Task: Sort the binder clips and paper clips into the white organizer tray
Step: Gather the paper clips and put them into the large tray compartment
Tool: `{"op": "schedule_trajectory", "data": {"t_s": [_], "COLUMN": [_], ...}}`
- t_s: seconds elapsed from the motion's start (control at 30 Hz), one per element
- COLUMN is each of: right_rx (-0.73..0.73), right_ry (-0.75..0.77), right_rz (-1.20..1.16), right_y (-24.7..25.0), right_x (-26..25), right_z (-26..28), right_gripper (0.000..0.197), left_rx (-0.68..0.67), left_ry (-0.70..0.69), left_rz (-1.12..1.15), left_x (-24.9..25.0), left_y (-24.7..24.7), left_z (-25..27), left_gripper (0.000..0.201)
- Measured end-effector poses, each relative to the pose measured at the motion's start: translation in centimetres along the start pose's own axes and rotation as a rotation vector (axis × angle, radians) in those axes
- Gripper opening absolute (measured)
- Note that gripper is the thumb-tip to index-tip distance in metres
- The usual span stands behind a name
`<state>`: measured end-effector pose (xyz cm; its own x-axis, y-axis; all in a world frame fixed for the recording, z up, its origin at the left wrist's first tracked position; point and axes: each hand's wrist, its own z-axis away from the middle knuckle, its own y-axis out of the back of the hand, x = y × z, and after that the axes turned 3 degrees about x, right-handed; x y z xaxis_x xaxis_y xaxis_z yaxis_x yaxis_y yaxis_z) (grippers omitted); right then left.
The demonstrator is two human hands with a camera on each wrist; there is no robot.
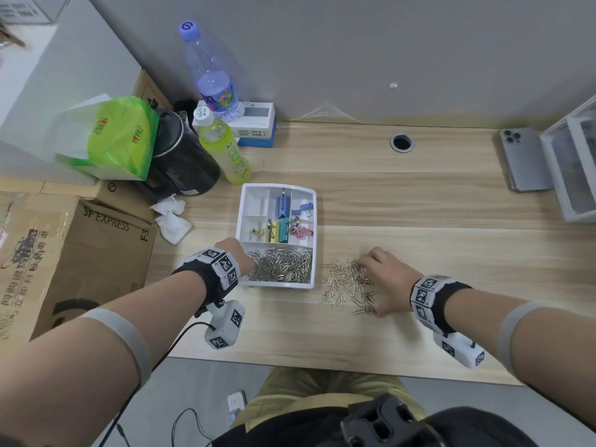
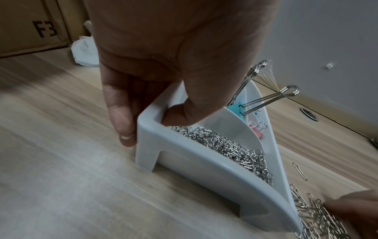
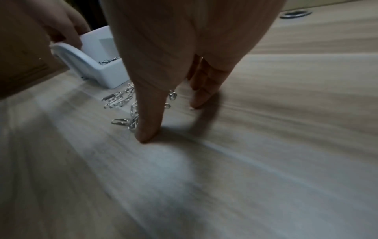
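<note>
The white organizer tray [image 1: 314, 221] stands at the table's middle. Its near long compartment holds a heap of silver paper clips [image 1: 283, 264], and coloured binder clips [image 1: 280, 227] sit in the compartments behind. My left hand [image 1: 250, 262] grips the tray's near-left corner. In the left wrist view the left hand [image 2: 151, 122] has its thumb inside the tray [image 2: 204, 168] and its fingers outside the wall. A loose pile of paper clips [image 1: 345, 282] lies right of the tray. My right hand [image 1: 371, 287] rests on that pile with straight fingers, and thumb and fingertips [image 3: 196, 103] touch the table.
A single paper clip [image 1: 347, 242] lies beyond the pile. Crumpled tissues [image 1: 171, 217], a cardboard box [image 1: 71, 253], a black pot [image 1: 183, 162], a green bottle [image 1: 225, 150] and a green bag [image 1: 119, 137] crowd the left. A phone [image 1: 525, 159] and a white box [image 1: 574, 169] stand far right.
</note>
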<state>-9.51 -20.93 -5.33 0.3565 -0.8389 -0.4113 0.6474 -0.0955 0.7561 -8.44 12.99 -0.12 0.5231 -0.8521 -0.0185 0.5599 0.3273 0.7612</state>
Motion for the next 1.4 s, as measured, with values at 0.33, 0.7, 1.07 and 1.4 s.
{"op": "schedule_trajectory", "data": {"t_s": [0.33, 0.7, 1.07, 1.4], "right_rx": [0.169, 0.130, 0.114, 0.232], "right_ry": [-0.059, -0.029, -0.056, -0.025], "right_rz": [-0.257, -0.001, 0.000, -0.164], "right_y": [-0.3, -1.2, -1.9, -3.0], "right_x": [-1.6, -5.1, -6.7, -7.1], "right_z": [-1.5, -1.5, -2.4, -3.1], "right_gripper": [0.094, 0.097, 0.090, 0.018], "left_rx": [0.005, 0.017, 0.010, 0.016], "left_ry": [0.012, 0.016, 0.009, 0.000], "left_rz": [0.032, 0.031, 0.028, 0.028], "left_x": [0.1, 0.1, 0.1, -0.1], "left_y": [-0.1, 0.0, -0.1, -0.2], "left_z": [0.0, 0.3, 0.3, 0.4], "left_gripper": [0.019, 0.022, 0.023, 0.021]}}
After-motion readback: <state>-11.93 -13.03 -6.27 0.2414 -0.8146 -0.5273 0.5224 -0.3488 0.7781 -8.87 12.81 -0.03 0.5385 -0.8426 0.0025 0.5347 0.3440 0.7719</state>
